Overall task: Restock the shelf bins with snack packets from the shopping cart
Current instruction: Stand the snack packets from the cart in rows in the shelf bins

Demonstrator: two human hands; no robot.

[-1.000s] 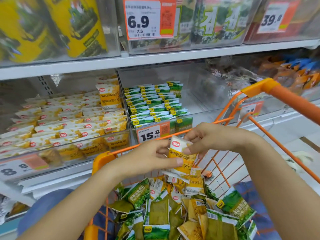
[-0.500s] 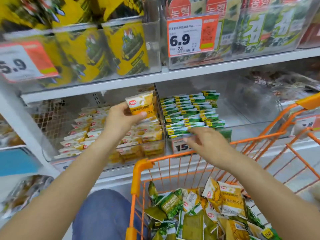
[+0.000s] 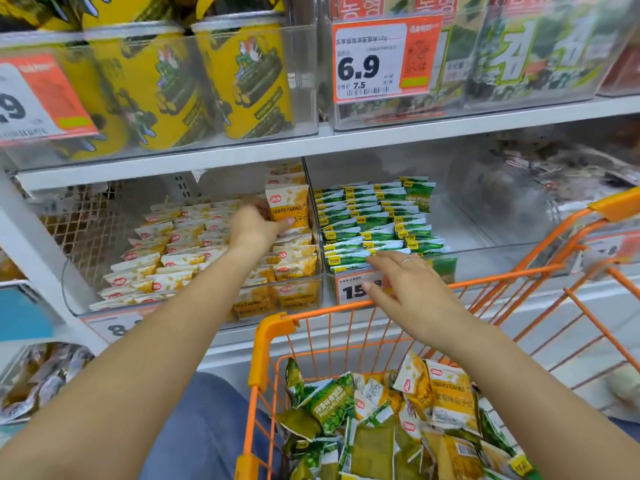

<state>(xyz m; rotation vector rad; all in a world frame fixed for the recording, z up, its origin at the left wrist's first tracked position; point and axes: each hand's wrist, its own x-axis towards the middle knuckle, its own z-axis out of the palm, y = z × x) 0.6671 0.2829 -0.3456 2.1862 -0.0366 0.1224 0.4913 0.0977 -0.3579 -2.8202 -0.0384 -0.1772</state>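
My left hand [image 3: 254, 225] pinches a yellow-and-white crab roe packet [image 3: 288, 205] upright inside the clear left bin [image 3: 194, 303], at its right side among rows of the same packets. My right hand [image 3: 412, 289] hovers open with spread fingers over the front of the right bin [image 3: 491, 252], its fingertips near the green packets [image 3: 374, 223] stacked there. Below, the orange cart [image 3: 277, 325] holds a heap of green and yellow snack packets [image 3: 391, 414].
An upper shelf [image 3: 346, 142] carries yellow canisters [image 3: 242, 77] and seaweed packs behind a 6.9 price tag [image 3: 384, 60]. The cart's orange handle [image 3: 616, 202] rises at the right. More bagged goods sit in a bin at lower left [image 3: 38, 382].
My left hand carried the yellow packet from over the cart up into the left bin. My right hand let go of it and moved to the green packets' bin front.
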